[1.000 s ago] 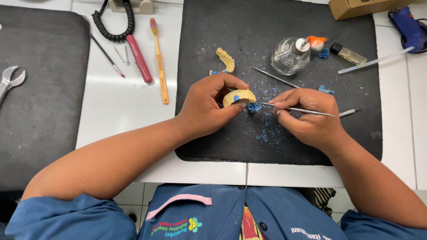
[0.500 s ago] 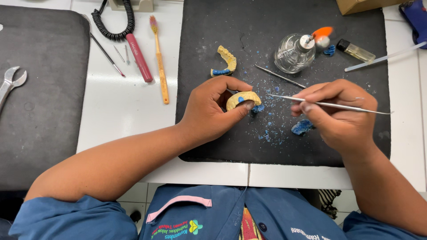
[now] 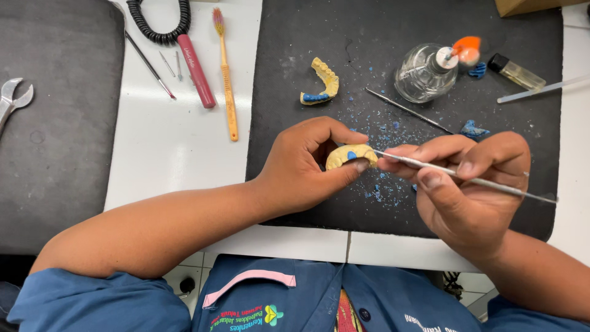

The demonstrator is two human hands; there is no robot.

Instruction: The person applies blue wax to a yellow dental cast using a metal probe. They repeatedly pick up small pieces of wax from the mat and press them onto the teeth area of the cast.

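Observation:
My left hand [image 3: 307, 163] pinches a small yellow dental cast [image 3: 349, 155] with a blue wax spot, held just above the black mat [image 3: 369, 37]. Pen-style in my right hand [image 3: 470, 184] is a thin metal carving instrument [image 3: 491, 183], its tip touching the cast's right side. A second yellow cast [image 3: 322, 83] with blue wax lies on the mat farther back. Blue wax crumbs [image 3: 384, 126] are scattered around the hands.
A glass spirit lamp [image 3: 425, 72] with an orange cap, a small vial [image 3: 516, 72], another metal probe [image 3: 409, 110] and a blue wax piece [image 3: 472, 129] lie on the mat. Left of it are a yellow toothbrush [image 3: 225, 74], red pen [image 3: 196, 71], coiled black cord [image 3: 161, 21], grey mat [image 3: 55, 123], pliers [image 3: 11, 98].
My right hand drew back to the right with the instrument, then returned so its tip meets the cast again. The left hand kept holding the cast.

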